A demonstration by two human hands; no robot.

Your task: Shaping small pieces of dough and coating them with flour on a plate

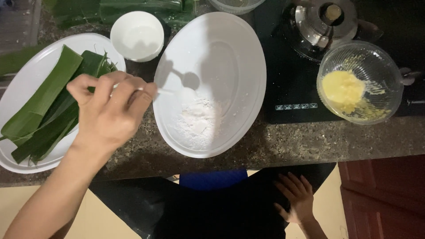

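Observation:
My left hand (108, 110) holds a white spoon (181, 88) by its handle over the left rim of a large white oval bowl (248, 53). A pile of white flour (198, 121) lies in the bowl's bottom, and the spoon's shadow falls on the bowl's inside. My right hand (297, 197) rests flat on my dark-clothed thigh below the counter edge, fingers apart and holding nothing.
A white plate (24, 79) with green leaves (48, 106) lies at the left. Behind it stands a small white bowl (137, 35). A glass bowl (361, 82) with yellow paste sits on a black cooktop (287, 75) beside a metal pot lid (325, 22).

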